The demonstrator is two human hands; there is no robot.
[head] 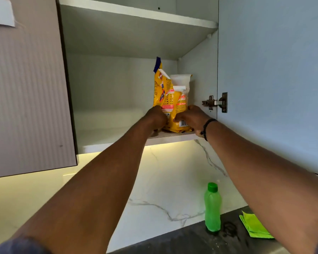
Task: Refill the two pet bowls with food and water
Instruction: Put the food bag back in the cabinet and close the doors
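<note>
Head cam: I've got both hands up in the open wall cabinet [198,74]. Left hand [155,117] and right hand [192,118] grip the yellow pet food bag [170,99] by its lower sides; bag sits upright on the bottom shelf [106,129], right-hand corner. Green bottle [212,208] w/ cap on stands on the dark counter [191,239] below, green cloth [253,226] nr it.

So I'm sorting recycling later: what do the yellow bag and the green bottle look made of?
Yellow bag: probably thin glossy plastic film, since it creases and shines. Green bottle: looks like translucent plastic with an opaque green screw cap.
</note>
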